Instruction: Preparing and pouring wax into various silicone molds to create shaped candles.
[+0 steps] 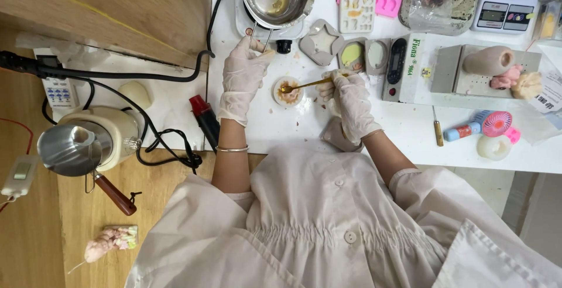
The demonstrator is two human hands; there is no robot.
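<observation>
Protruding leftward from right-hand grip (342, 86): spoon (304, 84)

White table (293, 130) with moulds (357, 13)

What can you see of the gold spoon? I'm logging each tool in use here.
The gold spoon is slim, metallic-looking and long-handled. It lies nearly level, handle toward the right hand, whose gloved fingers pinch its end. Its bowl rests in or just over a small round dish of brownish material on the white table. The gloved left hand is beside the dish, not touching the spoon.
</observation>
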